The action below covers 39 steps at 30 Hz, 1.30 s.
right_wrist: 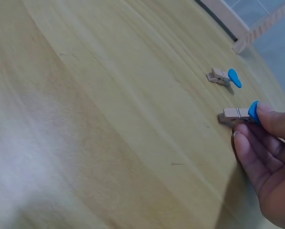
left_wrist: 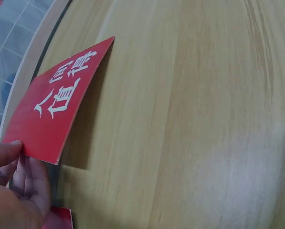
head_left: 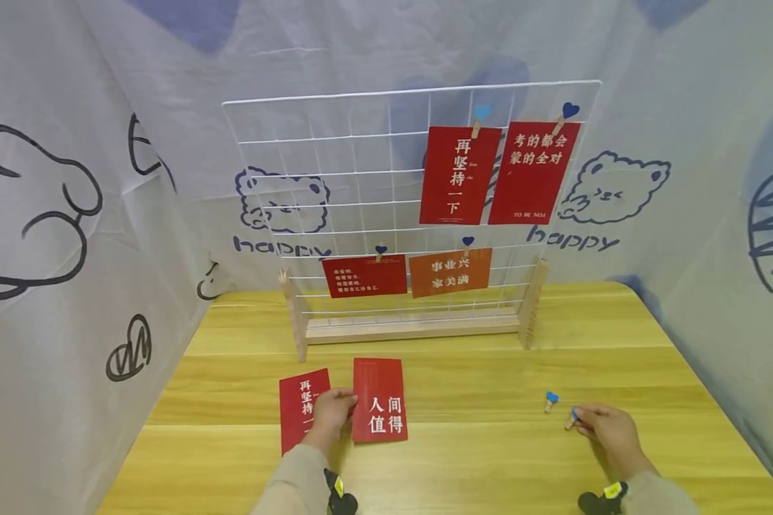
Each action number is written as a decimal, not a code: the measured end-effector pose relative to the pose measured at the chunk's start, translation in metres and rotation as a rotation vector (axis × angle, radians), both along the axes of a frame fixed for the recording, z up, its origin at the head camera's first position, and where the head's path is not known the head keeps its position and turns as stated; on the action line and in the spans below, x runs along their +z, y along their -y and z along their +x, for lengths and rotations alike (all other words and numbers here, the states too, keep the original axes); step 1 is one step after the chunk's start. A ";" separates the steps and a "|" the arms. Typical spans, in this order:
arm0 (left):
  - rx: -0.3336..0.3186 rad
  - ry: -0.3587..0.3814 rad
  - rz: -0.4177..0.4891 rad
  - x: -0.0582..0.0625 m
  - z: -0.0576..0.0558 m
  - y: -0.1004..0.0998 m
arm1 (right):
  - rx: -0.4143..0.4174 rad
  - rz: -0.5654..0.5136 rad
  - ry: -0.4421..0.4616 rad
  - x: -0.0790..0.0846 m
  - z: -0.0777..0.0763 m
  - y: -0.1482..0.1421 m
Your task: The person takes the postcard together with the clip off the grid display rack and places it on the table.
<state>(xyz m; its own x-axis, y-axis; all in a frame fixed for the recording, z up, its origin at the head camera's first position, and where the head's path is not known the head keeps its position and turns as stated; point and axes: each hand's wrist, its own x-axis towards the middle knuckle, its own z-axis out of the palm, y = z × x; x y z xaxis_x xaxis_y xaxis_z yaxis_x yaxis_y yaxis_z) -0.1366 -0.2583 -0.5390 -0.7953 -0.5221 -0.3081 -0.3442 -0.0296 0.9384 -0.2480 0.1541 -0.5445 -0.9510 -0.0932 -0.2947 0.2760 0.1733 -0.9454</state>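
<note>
My left hand (head_left: pixel 333 413) pinches a red card (head_left: pixel 378 397) with white characters by its left edge. In the left wrist view the card (left_wrist: pixel 51 109) is tilted above the wood, its shadow beneath. Another red card (head_left: pixel 294 404) lies just left of it, partly hidden by my left hand. At the right, my right hand (head_left: pixel 612 431) pinches a small wooden clothespin (right_wrist: pixel 235 113) with a blue heart, thumb on the heart. A second blue-heart clothespin (right_wrist: pixel 219 76) lies on the table close by.
A white wire grid (head_left: pixel 335 204) stands in a wooden base (head_left: pixel 412 327) at the back of the table (head_left: pixel 464 400). Heart clothespins hold red cards (head_left: pixel 460 193) and an orange card (head_left: pixel 451 273) on it. Patterned cloth (head_left: pixel 167 236) hangs around the table.
</note>
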 end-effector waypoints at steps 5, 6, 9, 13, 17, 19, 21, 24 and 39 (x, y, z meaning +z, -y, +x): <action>-0.032 0.037 -0.157 0.000 -0.003 0.002 | 0.038 0.055 -0.035 0.002 -0.003 0.001; -0.040 0.046 -0.180 0.000 -0.003 0.002 | 0.043 0.067 -0.035 0.002 -0.004 0.001; -0.054 0.074 -0.230 -0.001 -0.005 0.003 | 0.059 0.105 -0.028 0.002 -0.005 0.001; -0.068 0.102 -0.271 -0.003 -0.007 0.006 | 0.079 0.158 -0.008 0.002 -0.008 0.002; -0.077 0.134 -0.299 -0.001 -0.009 0.007 | 0.090 0.187 0.005 0.002 -0.010 0.002; -0.083 0.147 -0.314 0.001 -0.009 0.007 | 0.095 0.201 0.002 0.002 -0.011 0.002; -0.088 0.158 -0.319 0.002 -0.010 0.007 | 0.101 0.218 -0.005 0.001 -0.012 0.002; -0.093 0.162 -0.320 0.003 -0.011 0.007 | 0.104 0.233 -0.018 0.002 -0.014 0.003; -0.093 0.150 -0.273 0.000 -0.010 0.012 | 0.107 0.306 -0.034 0.003 -0.014 0.003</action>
